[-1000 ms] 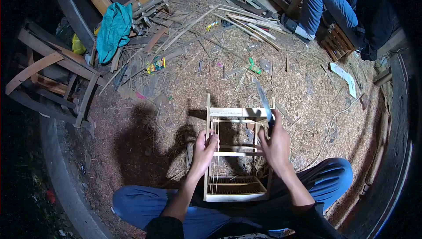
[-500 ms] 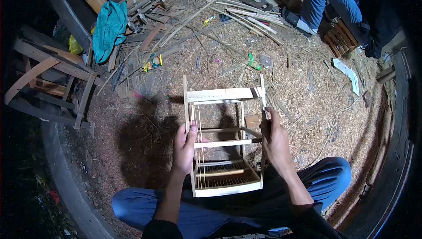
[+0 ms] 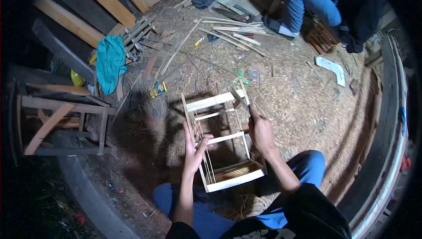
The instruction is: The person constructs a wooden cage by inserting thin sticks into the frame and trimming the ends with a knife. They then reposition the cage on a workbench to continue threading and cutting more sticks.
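A small wooden cage frame [image 3: 225, 138], with pale rails and thin rods along its left side and lower end, stands tilted in front of my lap. My left hand [image 3: 193, 154] grips its left side, thumb over the inner side and a finger stretched along the outside. In my right hand [image 3: 263, 138] is a knife [image 3: 240, 101], its handle in my closed fingers. The blade points up and left, at the top right corner of the frame, overlapping the upper rail.
Cut wooden strips [image 3: 239, 34] lie on the shaving-covered ground ahead. A teal cloth [image 3: 110, 63] hangs at the left above a wooden chair-like frame [image 3: 66, 122]. Another person in jeans [image 3: 303, 6] sits at the upper right, beside a slatted wooden piece [image 3: 321, 39].
The cage frame has tilted, its top leaning left. My right hand has brought the knife up from the middle rail to the top right corner. The view has shifted.
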`<state>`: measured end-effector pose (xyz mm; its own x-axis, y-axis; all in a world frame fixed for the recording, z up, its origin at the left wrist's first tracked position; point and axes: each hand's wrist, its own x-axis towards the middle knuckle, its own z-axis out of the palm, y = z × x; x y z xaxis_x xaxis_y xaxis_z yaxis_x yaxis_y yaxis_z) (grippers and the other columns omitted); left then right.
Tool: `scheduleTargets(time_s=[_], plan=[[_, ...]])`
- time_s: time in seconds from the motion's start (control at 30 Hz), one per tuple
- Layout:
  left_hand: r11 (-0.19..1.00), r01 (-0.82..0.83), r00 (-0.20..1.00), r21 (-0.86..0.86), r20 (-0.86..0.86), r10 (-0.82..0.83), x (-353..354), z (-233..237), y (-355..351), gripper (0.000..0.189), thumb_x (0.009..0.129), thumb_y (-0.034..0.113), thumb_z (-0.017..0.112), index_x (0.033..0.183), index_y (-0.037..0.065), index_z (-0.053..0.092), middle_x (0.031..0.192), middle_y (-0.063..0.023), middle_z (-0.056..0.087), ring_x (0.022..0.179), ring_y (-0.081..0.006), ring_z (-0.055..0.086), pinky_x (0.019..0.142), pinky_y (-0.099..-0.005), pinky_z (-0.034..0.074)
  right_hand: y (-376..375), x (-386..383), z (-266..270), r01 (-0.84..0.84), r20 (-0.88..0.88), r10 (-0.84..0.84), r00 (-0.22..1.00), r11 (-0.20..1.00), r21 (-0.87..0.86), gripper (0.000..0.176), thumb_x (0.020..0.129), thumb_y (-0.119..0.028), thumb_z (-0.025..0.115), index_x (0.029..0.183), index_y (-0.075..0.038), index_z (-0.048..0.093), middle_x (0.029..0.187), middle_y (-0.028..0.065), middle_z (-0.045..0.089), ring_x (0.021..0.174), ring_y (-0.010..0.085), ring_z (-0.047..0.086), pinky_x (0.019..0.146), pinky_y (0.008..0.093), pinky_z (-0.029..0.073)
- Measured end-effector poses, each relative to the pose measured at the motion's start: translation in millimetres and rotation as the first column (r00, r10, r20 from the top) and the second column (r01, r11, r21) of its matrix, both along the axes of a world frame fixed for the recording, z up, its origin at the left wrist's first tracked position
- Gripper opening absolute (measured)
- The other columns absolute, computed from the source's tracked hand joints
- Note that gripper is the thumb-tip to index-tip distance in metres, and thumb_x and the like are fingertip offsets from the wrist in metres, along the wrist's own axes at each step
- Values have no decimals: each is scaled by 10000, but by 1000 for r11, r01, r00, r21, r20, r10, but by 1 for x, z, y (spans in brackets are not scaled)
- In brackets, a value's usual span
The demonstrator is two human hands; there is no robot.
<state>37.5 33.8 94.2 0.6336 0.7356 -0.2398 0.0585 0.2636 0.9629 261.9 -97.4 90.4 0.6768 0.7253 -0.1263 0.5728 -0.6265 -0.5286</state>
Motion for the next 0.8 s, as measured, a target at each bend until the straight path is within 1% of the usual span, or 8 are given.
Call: scheduleTargets(time_s=[0.2, 0.23, 0.33, 0.4, 0.5, 0.6, 0.63, 0.8], plan=[[971, 183, 975, 153, -152, -160, 26, 228, -8, 1077, 803, -31, 821, 1646, 118, 168, 1633, -134, 280, 1363, -253, 483, 977, -349, 578, -33, 4, 250, 206, -85, -193, 978, 962, 181, 560, 891, 25, 565, 1447, -37, 535, 802, 327, 654, 727, 482, 675, 664, 557, 513], [868, 245, 966, 432, -186, -180, 32, 271, -14, 942, 783, -68, 814, 1581, 95, 341, 1627, -131, 282, 1413, -260, 431, 989, -333, 568, -45, 2, 287, 258, -110, -240, 965, 944, 204, 545, 907, 17, 570, 1448, -36, 533, 811, 332, 651, 724, 489, 668, 666, 560, 508], [839, 325, 940, 437, -245, -236, 33, 371, -42, 500, 760, -103, 793, 1222, 35, 659, 1594, -177, 319, 1466, -299, 391, 1099, -365, 468, -90, -15, 380, 376, -136, -350, 927, 870, 319, 488, 956, -22, 560, 1443, -45, 538, 844, 330, 658, 737, 491, 666, 689, 556, 513], [814, 377, 924, 441, -234, -302, 30, 429, -65, 411, 763, -68, 804, 1143, 28, 679, 1523, -188, 386, 1443, -312, 417, 1117, -388, 434, -122, -38, 450, 525, -237, -474, 848, 811, 258, 464, 963, -52, 574, 1427, -54, 551, 879, 318, 672, 775, 482, 680, 718, 541, 532], [672, 464, 885, 576, -283, -369, 29, 489, -91, 235, 774, -46, 806, 971, -2, 686, 1413, -218, 489, 1401, -325, 467, 1089, -386, 438, -167, -62, 506, 619, -238, -571, 786, 729, 293, 460, 961, -63, 582, 1421, -58, 557, 912, 312, 681, 804, 483, 682, 742, 535, 543], [783, 532, 846, 323, -232, -480, 22, 537, -112, 190, 792, -46, 806, 937, -18, 687, 1235, -165, 577, 1163, -239, 615, 996, -328, 473, -195, -101, 552, 697, -237, -656, 717, 669, 257, 465, 956, -59, 583, 1420, -57, 552, 970, 306, 689, 882, 471, 689, 777, 523, 544], [633, 481, 854, 606, -160, -496, 16, 532, -109, 183, 795, -48, 808, 940, -30, 697, 1111, -139, 631, 1082, -215, 634, 970, -317, 479, -202, -112, 567, 726, -220, -693, 687, 639, 256, 467, 953, -56, 583, 1419, -56, 550, 999, 303, 694, 921, 465, 692, 794, 516, 545], [528, 691, 694, 494, -249, -675, -24, 595, -119, 226, 782, -32, 824, 981, -23, 719, 1252, -199, 658, 1291, -293, 584, 1074, -353, 443, -229, -204, 612, 808, -148, -854, 499, 398, 434, 407, 935, -63, 621, 1342, -53, 623, 1012, 299, 696, 934, 452, 700, 815, 500, 542]])
